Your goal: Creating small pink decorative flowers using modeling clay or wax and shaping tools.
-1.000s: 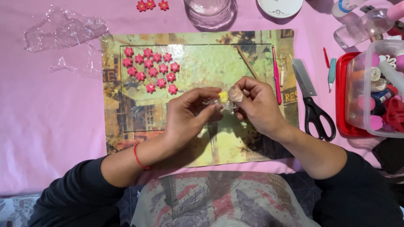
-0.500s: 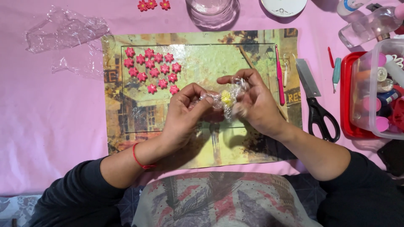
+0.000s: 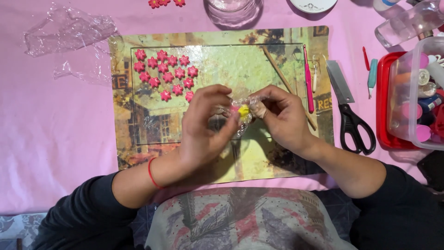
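Worktop: pink cloth covers the worktop (image 3: 46,139), seen from above, with a picture-printed mat (image 3: 277,162) laid in the middle under both hands.
Left hand: the left hand (image 3: 203,127) comes in from below, a red string at its wrist; its grip is narrow, fingertips pinched on the crinkled clear wrap (image 3: 240,122).
Right hand: the right hand (image 3: 282,115) meets it from the other side, its grip also narrow and closed on the same wrap.
Held thing: a small yellow piece (image 3: 243,111) with a bit of pink beside it sits inside the wrap, right between the two grips, above the mat's middle.
Left of the grip, farther from the person: rows of small pink flower shapes (image 3: 164,74) lie on the mat, near the left hand's knuckles.
Right of the grip: a thin wooden stick (image 3: 277,69) runs slanted and passes under the right hand; a pink-handled hook tool (image 3: 308,83) lies just beyond it, then black-handled scissors (image 3: 351,115).
Far right: a clear tub (image 3: 416,92) of spools and small items sits on a red tray (image 3: 384,102).
Far left, well apart: crumpled clear plastic (image 3: 69,37) lies on the cloth.
Far edge beyond the grip: a glass jar (image 3: 233,9) stands at the picture's edge.
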